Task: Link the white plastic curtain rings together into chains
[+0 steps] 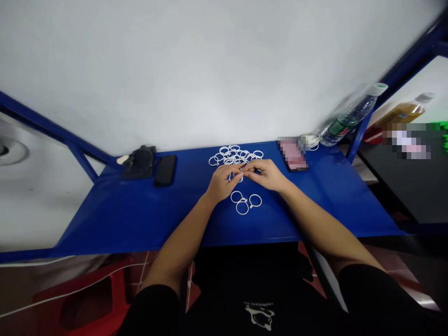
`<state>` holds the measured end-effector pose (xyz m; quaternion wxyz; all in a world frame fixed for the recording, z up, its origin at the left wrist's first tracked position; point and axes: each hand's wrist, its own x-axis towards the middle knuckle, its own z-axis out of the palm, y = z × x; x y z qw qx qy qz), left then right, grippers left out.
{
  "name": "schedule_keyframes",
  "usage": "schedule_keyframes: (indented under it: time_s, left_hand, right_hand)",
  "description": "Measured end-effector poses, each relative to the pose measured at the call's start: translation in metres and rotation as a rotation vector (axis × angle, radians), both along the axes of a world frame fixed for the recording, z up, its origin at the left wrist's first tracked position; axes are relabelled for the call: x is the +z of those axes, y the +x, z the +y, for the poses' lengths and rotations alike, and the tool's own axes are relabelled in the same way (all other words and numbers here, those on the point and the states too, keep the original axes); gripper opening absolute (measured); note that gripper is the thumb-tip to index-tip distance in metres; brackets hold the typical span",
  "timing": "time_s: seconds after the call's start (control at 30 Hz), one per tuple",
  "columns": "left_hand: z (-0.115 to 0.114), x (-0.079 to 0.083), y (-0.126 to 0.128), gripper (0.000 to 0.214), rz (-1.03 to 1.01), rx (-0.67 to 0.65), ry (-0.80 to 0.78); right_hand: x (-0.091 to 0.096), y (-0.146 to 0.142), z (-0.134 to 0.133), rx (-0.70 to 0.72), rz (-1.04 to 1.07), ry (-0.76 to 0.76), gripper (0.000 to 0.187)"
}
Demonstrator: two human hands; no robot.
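Observation:
Both hands meet over the middle of the blue table (140, 214), fingertips almost touching. My left hand (224, 179) pinches a white ring (240, 178), part of which shows beneath the fingers. From the other side, my right hand (264, 173) has its thumb and fingers closed at the same spot, on the ring as far as I can see. Just beyond the fingers lies a pile of white rings (224, 150) with small tabs. Closer to my body are three loose rings, one of them a white ring (255, 200) lying apart on the right.
To the left lie a black phone (165, 171) and a crumpled black item (142, 161). A pink-screened phone (293, 155), a white cable (311, 140) and a clear bottle (350, 121) are at the back right. Below the table's left side stands a red stool (119, 289).

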<state>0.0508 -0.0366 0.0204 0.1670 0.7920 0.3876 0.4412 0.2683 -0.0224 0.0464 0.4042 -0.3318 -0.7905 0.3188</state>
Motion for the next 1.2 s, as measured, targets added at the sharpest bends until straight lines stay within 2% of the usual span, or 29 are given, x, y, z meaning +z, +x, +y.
schedule_keyframes:
  time_s: [0.13, 0.3, 0.37, 0.47, 0.5, 0.57, 0.63, 0.7, 0.8, 0.97, 1.2]
  left_hand:
    - [0.000, -0.005, 0.003, 0.012, -0.083, 0.016, -0.009]
    - [-0.001, -0.005, 0.003, 0.012, -0.060, 0.078, -0.034]
    - [0.000, -0.003, 0.001, 0.014, -0.041, 0.065, -0.055]
    - [0.001, 0.000, -0.002, 0.013, 0.077, -0.042, -0.115]
    - [0.000, 0.000, -0.001, 0.012, 0.136, -0.096, -0.136]
    - [-0.001, -0.003, 0.001, 0.013, 0.255, -0.201, -0.150]
    - [-0.002, -0.007, 0.005, 0.011, 0.340, -0.277, -0.130]
    - [-0.004, -0.011, 0.009, 0.011, 0.373, -0.313, -0.116]
    - [-0.007, -0.014, 0.013, 0.013, 0.367, -0.326, -0.138]
    - [-0.012, -0.014, 0.014, 0.015, 0.371, -0.357, -0.180]
    - [-0.006, -0.014, 0.010, 0.011, 0.307, -0.236, -0.148]
  right_hand:
    - [-0.006, -0.006, -0.001, -0.044, 0.028, -0.006, 0.016]
    - [-0.011, -0.012, -0.002, -0.113, 0.045, -0.011, 0.015]
    - [-0.009, -0.009, 0.000, -0.091, 0.015, -0.044, 0.016]
    - [-0.003, 0.007, 0.008, 0.031, -0.059, -0.134, 0.018]
    - [-0.002, 0.014, 0.012, 0.032, -0.070, -0.146, 0.019]
    - [0.000, 0.030, 0.021, -0.091, -0.108, -0.113, 0.015]
    - [-0.001, 0.044, 0.028, -0.193, -0.251, -0.064, 0.007]
    - [-0.003, 0.053, 0.034, -0.251, -0.409, -0.028, 0.008]
    - [-0.010, 0.053, 0.037, -0.257, -0.571, -0.006, 0.014]
    - [-0.020, 0.040, 0.036, -0.283, -0.651, 0.025, 0.031]
    - [-0.021, 0.033, 0.032, -0.329, -0.776, 0.042, 0.018]
